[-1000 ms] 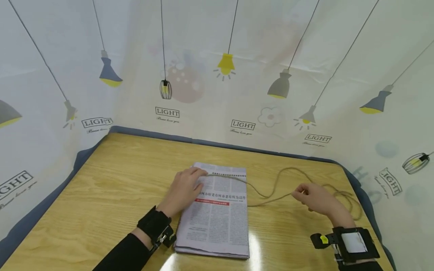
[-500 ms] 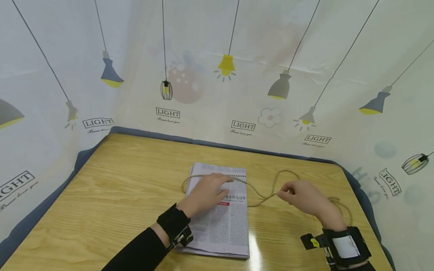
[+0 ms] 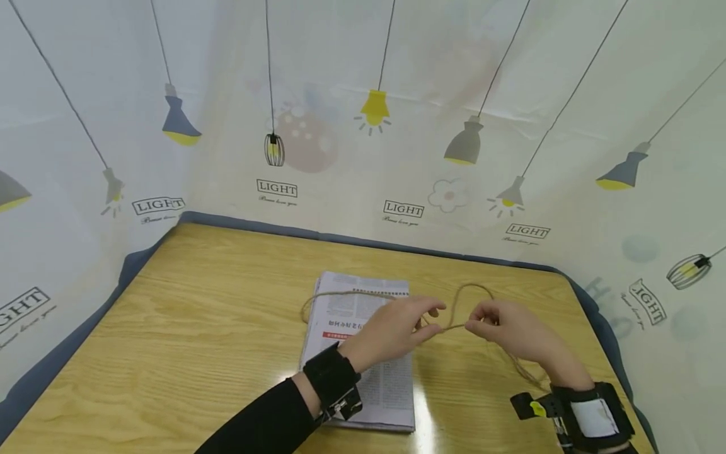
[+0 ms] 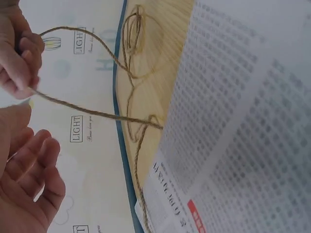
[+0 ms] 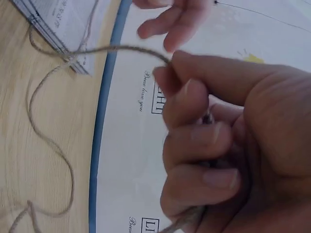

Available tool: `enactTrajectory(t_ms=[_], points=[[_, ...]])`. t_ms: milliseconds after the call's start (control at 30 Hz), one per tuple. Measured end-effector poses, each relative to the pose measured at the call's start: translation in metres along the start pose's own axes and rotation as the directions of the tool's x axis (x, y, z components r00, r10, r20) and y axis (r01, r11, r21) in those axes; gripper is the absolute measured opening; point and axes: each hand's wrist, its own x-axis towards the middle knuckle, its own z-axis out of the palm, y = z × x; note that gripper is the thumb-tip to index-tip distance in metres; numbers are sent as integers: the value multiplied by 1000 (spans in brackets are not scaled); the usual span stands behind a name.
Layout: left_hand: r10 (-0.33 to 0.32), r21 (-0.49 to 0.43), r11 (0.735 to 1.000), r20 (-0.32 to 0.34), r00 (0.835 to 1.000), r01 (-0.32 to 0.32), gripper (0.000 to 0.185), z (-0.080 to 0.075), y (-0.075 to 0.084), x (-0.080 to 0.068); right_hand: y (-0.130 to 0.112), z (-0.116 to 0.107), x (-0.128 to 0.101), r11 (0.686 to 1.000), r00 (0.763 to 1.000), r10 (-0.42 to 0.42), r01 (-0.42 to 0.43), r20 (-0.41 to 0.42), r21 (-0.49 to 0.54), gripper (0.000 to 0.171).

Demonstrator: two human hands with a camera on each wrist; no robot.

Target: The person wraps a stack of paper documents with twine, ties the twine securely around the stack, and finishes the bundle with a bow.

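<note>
The twine runs over the newspaper and hangs taut just past its right edge. Keep your right hand pinching it; bring your left hand, fingers loose, onto the strand beside it.

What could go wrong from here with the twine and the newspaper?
1. Only the right hand pinches the twine; the left hand is open beside it, so the strand may slip away.
2. Loose loops on the table might tangle.
3. Pulling may slide the twine off the newspaper corner.
</note>
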Motion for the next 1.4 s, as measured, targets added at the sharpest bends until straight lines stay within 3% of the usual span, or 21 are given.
enactTrajectory(t_ms=[100,200,367,467,600,700,733,833,900,1067,1100,1167,1200,1267,1400], points=[[46,-3,999,14,999,-46,33,5,5,4,2,-5,-2,999,1000,-27,27,-6,47,19],[70,-6,998,-22,997,-70,23,9,12,9,2,-8,-2,998,999,-44,44,-9,50,19],[-64,-58,997,-79,995,59,19,11,8,7,24,-21,-14,999,1000,17,-17,-12,35,19],[-141,-92,987,-97,985,133,20,10,-3,0,50,-32,-24,993,993,88,-94,-84,-70,26],[-206,-130,973,-106,973,192,20,9,-15,-7,84,-47,-35,959,963,195,-227,-185,-169,34],[-236,-125,967,-106,966,223,20,10,-22,-11,103,-60,-43,933,932,267,-314,-245,-177,37],[-244,-121,965,-104,964,232,20,10,-24,-12,108,-64,-46,923,918,290,-343,-270,-173,39],[-272,-110,959,-110,956,260,21,12,-29,-16,114,-74,-52,889,846,357,-438,-397,-134,44],[-294,-111,953,-109,949,282,22,11,-31,-19,112,-80,-55,871,779,396,-486,-486,-69,49],[-347,-108,936,-119,930,335,24,9,-37,-24,93,-90,-55,805,576,471,-590,-668,58,58],[-356,-101,933,-125,926,345,23,9,-38,-25,90,-93,-55,793,545,474,-605,-692,66,57],[-365,-82,930,-139,920,357,24,9,-41,-26,82,-97,-55,778,511,477,-623,-715,74,55],[-370,-73,929,-141,918,363,24,10,-42,-26,78,-99,-55,778,510,467,-625,-722,62,54],[-373,-45,928,-127,919,370,22,11,-44,-27,70,-100,-54,789,539,430,-615,-725,12,52],[-371,-18,929,-57,927,370,21,10,-43,-25,47,-93,-46,837,648,295,-529,-702,-136,44]])
